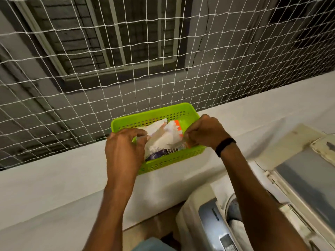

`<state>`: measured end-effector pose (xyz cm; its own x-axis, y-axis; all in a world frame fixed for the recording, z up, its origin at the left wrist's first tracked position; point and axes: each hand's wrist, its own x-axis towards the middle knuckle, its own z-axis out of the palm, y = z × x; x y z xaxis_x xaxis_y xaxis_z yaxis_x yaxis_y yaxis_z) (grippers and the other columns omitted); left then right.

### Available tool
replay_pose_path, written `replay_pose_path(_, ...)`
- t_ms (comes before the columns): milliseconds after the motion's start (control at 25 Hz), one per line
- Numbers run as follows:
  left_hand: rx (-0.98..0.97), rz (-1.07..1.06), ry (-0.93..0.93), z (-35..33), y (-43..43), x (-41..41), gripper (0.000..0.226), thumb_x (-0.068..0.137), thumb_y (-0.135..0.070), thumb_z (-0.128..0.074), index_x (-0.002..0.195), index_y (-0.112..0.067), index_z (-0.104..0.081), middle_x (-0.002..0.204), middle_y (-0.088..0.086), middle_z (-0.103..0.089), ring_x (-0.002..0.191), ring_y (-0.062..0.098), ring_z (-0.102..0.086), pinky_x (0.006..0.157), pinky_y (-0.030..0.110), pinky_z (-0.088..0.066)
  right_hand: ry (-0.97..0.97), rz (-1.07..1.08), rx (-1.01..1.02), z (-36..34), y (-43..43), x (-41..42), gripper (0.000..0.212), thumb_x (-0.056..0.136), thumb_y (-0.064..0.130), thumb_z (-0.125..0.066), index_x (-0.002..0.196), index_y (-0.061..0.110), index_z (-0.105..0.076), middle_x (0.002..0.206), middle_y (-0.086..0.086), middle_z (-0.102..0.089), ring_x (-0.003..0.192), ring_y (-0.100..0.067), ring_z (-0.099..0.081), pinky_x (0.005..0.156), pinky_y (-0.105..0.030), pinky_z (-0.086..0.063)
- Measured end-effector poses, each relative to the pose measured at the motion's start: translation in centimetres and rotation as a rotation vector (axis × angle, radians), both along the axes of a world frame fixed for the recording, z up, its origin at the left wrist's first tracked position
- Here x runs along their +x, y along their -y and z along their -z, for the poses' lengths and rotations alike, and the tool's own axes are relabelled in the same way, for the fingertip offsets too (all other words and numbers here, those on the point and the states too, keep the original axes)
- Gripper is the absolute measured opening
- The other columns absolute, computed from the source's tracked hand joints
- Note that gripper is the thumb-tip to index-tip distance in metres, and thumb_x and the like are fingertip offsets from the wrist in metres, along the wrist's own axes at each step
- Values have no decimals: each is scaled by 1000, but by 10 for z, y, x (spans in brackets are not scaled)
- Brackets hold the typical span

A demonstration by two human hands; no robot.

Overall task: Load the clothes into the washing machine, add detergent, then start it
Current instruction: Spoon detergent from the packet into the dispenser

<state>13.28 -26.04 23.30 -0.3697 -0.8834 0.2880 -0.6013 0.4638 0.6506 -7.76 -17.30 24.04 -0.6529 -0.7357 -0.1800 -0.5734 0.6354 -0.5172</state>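
We hold the crinkly white soap packet with orange and purple print [163,140] in the middle of the frame, inside the bright green plastic basket [154,115]. Our left hand [125,147] and right hand [204,132] both pinch it tight. If we tear too hard, soap could spill on the white ledge [54,187], not in the washing machine [217,223] at lower right.

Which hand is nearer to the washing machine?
Right. The right hand grips the packet at the green basket's machine-side end, its forearm passing over the washing machine. The left hand grips the packet's far end.
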Motion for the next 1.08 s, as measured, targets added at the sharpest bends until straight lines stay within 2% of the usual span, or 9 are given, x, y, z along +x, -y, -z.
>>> replay_pose_path(80, 29, -13, -15, 1, 0, -1, 5, 82, -31, -76, 86, -29, -78, 96, -6, -75, 89, 26, -62, 71, 28, -37, 92, 63, 10, 0, 4, 2, 18, 58, 16, -71, 74, 10, -76, 71, -4, -73, 77, -22, -70, 75, -34, -60)
replay_pose_path(200, 42, -16, -28, 1, -1, -1, 5, 82, -32, -76, 86, -29, -78, 96, -6, -74, 88, 27, -61, 70, 27, -35, 215, 100, -13, -1, 6, 2, 25, 54, 18, -71, 77, 9, -77, 66, -3, -74, 72, -21, -73, 74, -36, -61)
replay_pose_path(360, 56, -12, -45, 3, 0, 1, 5, 82, -32, -76, 85, -28, -77, 97, -6, -74, 88, 27, -62, 70, 28, -37, 313, 176, -110, -5, -3, -3, 54, 35, 29, -66, 80, 2, -75, 67, -8, -75, 72, -29, -74, 74, -43, -62)
replay_pose_path(400, 57, -14, -47, 3, 0, 1, 5, 82, -32, -75, 85, -28, -77, 98, -6, -74, 89, 26, -62, 69, 27, -36, 292, 183, -139, -8, -5, -1, 50, 37, 28, -64, 77, 2, -76, 66, -9, -75, 71, -27, -74, 75, -43, -61)
replay_pose_path(520, 50, -14, -51, 5, -1, -1, 8, 82, -32, -76, 88, -27, -77, 101, -6, -75, 92, 26, -64, 70, 27, -37, 167, 178, -206, -15, -12, 8, 20, 65, 14, -61, 73, 4, -76, 63, -6, -74, 66, -25, -73, 76, -44, -61)
replay_pose_path(600, 45, -11, -46, 6, -2, -2, 12, 82, -33, -77, 91, -26, -78, 102, -5, -75, 93, 25, -65, 73, 28, -40, 67, 137, -245, -17, -14, 13, 18, 73, 9, -59, 71, 5, -75, 62, -6, -73, 64, -25, -72, 75, -42, -60)
replay_pose_path(800, 34, -18, -53, 7, -4, -2, 14, 82, -34, -76, 93, -26, -78, 102, -4, -75, 94, 25, -64, 75, 30, -43, 142, 220, -279, -19, -17, 10, 17, 79, 6, -60, 73, 0, -75, 59, -3, -72, 46, -7, -67, 75, -33, -62)
replay_pose_path(920, 17, -14, -60, 7, -6, -2, 12, 82, -34, -76, 92, -26, -77, 100, -4, -75, 91, 26, -64, 74, 29, -43, 202, 249, -295, -17, -21, 9, 15, 79, 5, -63, 73, 0, -75, 62, -6, -73, 46, -9, -67, 75, -35, -62)
replay_pose_path(1080, 18, -11, -79, 7, -8, -3, 10, 82, -33, -77, 90, -27, -77, 99, -5, -75, 92, 25, -65, 75, 29, -43, 190, 231, -333, -16, -24, 9, 16, 78, 7, -65, 67, 6, -76, 59, -5, -72, 48, -12, -69, 76, -35, -61)
